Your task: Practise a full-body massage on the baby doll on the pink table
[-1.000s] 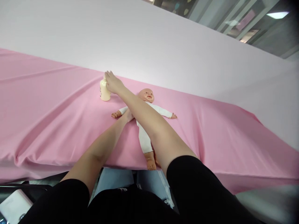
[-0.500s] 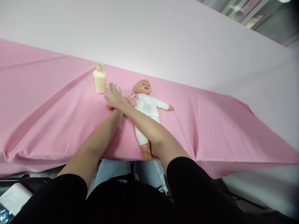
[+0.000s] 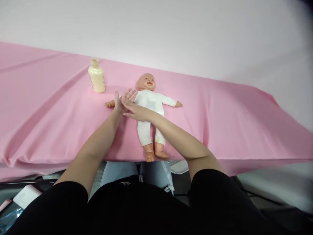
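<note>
Left hand (image 3: 122, 101): forearm bare, extended forward, fingers straight and spread, palm turned inward. Right hand (image 3: 134, 111): forearm bare, angled leftward, fingers flat and extended, pressed against the left palm. Both upper arms in black sleeves.

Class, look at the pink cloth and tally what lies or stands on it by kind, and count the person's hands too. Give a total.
Baby dolls: 1, the doll on its back.
Bottles: 1, the cream bottle, upright.
Hands: 2, left hand and right hand, together over the doll's arm.
Total: 4

Doll's upper arm (image 3: 117, 102) hidden behind hands (image 3: 127, 102).
</note>
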A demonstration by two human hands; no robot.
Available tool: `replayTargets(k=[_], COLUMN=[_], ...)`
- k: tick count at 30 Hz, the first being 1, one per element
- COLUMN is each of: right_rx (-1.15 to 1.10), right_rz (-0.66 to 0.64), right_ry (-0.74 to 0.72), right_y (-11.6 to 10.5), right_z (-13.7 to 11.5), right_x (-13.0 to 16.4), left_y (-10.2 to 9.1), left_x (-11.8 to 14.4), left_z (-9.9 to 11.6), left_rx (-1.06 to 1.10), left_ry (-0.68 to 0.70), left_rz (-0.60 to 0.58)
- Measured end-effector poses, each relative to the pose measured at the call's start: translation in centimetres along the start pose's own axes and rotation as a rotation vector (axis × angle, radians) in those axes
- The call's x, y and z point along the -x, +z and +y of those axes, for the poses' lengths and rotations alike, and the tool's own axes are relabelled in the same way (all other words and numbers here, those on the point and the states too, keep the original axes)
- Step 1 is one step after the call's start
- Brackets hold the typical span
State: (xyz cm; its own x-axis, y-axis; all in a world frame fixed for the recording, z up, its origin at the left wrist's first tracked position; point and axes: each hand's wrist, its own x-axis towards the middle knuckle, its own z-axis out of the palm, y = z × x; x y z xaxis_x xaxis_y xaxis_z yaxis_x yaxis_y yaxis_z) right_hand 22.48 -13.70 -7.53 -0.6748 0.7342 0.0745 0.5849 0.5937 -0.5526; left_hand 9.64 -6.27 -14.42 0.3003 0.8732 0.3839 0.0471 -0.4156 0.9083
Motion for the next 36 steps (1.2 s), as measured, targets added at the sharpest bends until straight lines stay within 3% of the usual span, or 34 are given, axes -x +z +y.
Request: replayTargets(k=[5,8,11,14,19,28,31,36], right_rx=[0.013,-0.025,-0.062,-0.049,0.032,-0.037,-0.136,-0.452], right_rz=[0.279,0.458,0.54,0.527,0.438,0.304,0.324,0.461], right_ry=[0.192,0.338,0.386,0.376,0.335,-0.034,-0.094,-0.027], right_y=[-3.3,-3.1,-1.9,-0.9,-0.5,-1.1,-1.4,-1.6], right_z=[5.8,9.2,10.8,10.9,10.1,9.8,9.7,9.4], right_x=[3.7,5.3,6.1,6.5,7.4,8.6,8.7,9.0], left_y=[0.9,2.7,3.9,4.3,4.2,3.5,3.2,3.0], left_x=[0.1,1.1,1.9,2.4,2.1,1.3,1.2,1.4], left_z=[2.4,3.3,3.6,3.9,3.7,2.1,2.4,3.1], left_rx=[0.495,0.381,0.067,-0.19,-0.362,-0.45,-0.483,-0.541], left_ry=[-0.251,-0.266,-0.053,0.098,0.125,0.178,0.224,0.218], left_rz=[-0.013,-0.008,-0.12,-0.24,-0.276,-0.247,-0.247,-0.234])
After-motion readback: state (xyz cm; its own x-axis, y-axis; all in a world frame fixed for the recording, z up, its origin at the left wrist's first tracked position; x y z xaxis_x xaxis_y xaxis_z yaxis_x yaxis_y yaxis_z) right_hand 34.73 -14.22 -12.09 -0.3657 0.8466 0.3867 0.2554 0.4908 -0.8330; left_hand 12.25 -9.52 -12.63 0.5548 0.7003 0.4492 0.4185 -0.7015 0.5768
